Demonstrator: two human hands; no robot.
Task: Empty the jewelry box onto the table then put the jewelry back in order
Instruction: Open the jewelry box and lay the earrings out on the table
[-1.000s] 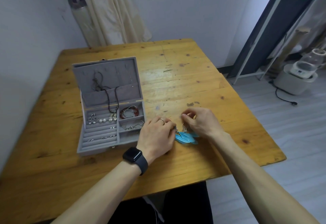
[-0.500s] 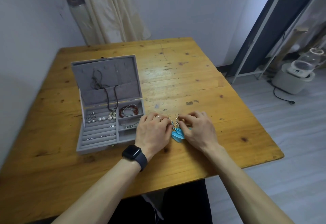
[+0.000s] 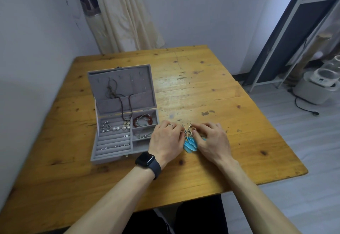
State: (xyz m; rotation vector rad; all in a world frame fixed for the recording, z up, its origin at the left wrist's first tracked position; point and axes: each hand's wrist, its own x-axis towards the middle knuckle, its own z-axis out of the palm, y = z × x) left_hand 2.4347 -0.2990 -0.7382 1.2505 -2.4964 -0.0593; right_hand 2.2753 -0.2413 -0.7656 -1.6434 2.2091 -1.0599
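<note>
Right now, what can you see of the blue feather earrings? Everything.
The blue feather earrings are a pair: thin wire hooks on top, dark metal bead clusters below, then overlapping turquoise feather-like drops. They sit side by side, hooks pointing away from the person, over the wooden table, just right of the open jewelry box. The left hand and right hand pinch the metal parts from either side. Whether the feathers rest on the table is unclear.

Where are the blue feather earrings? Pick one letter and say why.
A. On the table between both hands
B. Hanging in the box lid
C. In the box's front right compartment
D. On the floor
A: the blue feather earrings lie on the table, right of the jewelry box, with the left hand and right hand pinching their metal tops from either side.
</note>
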